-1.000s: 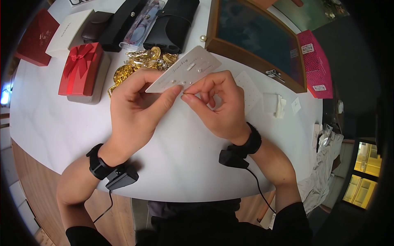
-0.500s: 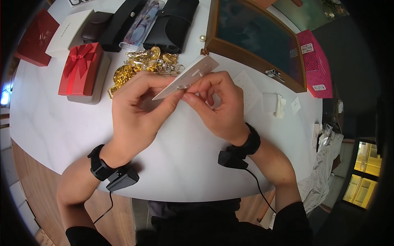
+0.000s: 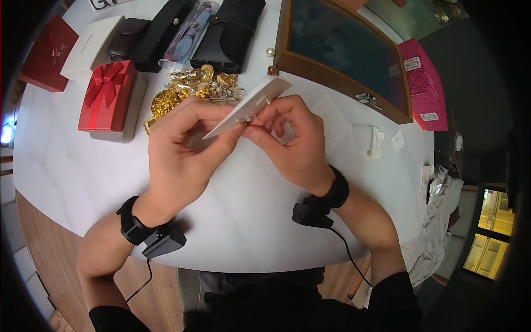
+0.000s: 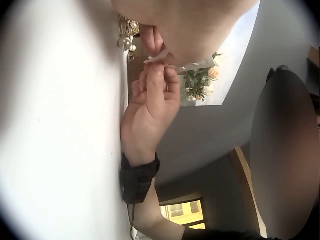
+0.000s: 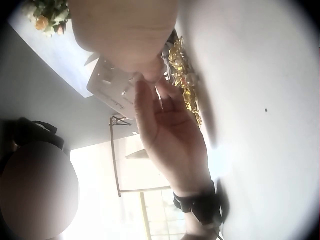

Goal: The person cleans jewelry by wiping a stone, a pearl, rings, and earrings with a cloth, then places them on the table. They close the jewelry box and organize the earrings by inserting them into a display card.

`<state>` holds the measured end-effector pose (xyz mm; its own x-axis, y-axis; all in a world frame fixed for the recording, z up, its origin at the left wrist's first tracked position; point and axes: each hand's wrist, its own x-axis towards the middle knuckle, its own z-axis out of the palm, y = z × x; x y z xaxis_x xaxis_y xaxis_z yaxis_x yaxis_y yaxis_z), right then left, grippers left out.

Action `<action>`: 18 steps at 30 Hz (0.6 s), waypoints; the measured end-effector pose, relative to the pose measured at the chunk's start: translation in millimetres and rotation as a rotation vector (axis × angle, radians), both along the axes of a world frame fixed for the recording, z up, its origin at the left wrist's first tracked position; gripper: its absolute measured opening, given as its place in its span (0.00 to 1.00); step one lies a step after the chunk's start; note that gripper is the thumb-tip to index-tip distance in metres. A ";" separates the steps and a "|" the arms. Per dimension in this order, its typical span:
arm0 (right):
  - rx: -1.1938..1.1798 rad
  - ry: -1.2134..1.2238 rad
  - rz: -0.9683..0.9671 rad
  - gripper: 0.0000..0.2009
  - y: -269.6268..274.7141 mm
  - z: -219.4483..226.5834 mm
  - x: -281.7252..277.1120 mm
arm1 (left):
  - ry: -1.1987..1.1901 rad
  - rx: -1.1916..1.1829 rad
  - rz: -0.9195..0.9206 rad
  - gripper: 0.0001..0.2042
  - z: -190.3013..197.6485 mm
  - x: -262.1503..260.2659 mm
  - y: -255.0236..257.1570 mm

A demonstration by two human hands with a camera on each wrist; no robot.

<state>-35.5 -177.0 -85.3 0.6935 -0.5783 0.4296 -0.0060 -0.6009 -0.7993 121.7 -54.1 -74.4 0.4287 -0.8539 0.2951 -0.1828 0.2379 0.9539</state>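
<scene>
My left hand point(image 3: 180, 157) holds a white earring card point(image 3: 260, 99) with its thumb on the near face and its fingers behind. Small stud earrings point(image 5: 125, 92) sit on the printed face of the card, which is tilted nearly edge-on in the head view. The right hand point(image 3: 293, 138) is right at the card's lower front, thumb and forefinger pinched together on a small earring, mostly hidden by the fingertips. Just beyond the left hand lies a heap of gold and pearl jewelry point(image 3: 191, 86) on the white table point(image 3: 238, 221).
A brown wooden case with a dark glass lid point(image 3: 337, 55) stands at the back right, a pink box point(image 3: 423, 83) beside it. At the left are a red bow-topped gift box point(image 3: 105, 99) and a white box point(image 3: 91, 47). A black glasses case point(image 3: 229, 36) lies behind the jewelry.
The card has tipped from showing its printed face to nearly edge-on, its top dropping lower. The right fingertips have come in against the card beside the left thumb.
</scene>
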 end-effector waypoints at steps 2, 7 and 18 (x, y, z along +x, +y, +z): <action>-0.034 -0.017 0.004 0.15 -1.2 0.7 1.3 | -0.056 0.026 -0.028 0.10 1.1 2.2 0.7; 0.081 0.006 -0.031 0.16 -0.3 -0.2 1.4 | -0.001 0.002 -0.028 0.11 0.2 1.0 0.3; 0.267 -0.007 0.099 0.12 -1.0 3.7 -0.9 | 0.464 0.045 -0.062 0.16 2.3 -1.4 -0.8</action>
<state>-36.3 -178.0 -81.6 0.7501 -0.6011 0.2757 0.0481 -0.3661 -0.9293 120.3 -54.9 -72.1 0.4542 -0.8897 0.0466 0.2783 0.1914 0.9412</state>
